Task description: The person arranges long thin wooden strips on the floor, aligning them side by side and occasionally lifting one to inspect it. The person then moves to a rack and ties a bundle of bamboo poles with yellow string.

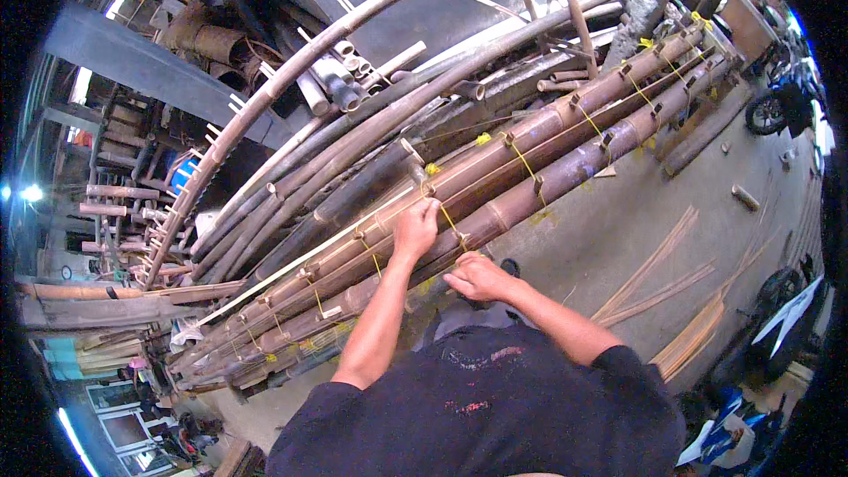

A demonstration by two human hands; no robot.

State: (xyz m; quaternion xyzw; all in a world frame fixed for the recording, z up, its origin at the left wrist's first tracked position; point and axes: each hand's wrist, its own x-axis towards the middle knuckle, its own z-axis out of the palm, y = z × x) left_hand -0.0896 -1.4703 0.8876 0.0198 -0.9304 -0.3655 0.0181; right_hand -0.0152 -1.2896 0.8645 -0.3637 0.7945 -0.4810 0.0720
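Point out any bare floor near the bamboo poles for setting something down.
Bare concrete floor runs right of the lashed bamboo poles, up to the loose bamboo strips. Crowded: the poles under the left hand and right hand, and the stacked pipes behind.

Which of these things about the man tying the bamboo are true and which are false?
1. Both hands are on the bamboo poles. True: the left hand and the right hand are both there.
2. The string is red. False: the string is yellow.
3. The left hand is at the string. True.
4. The person wears gloves. False: both hands are bare.
5. Thin bamboo strips lie on the concrete floor. True.
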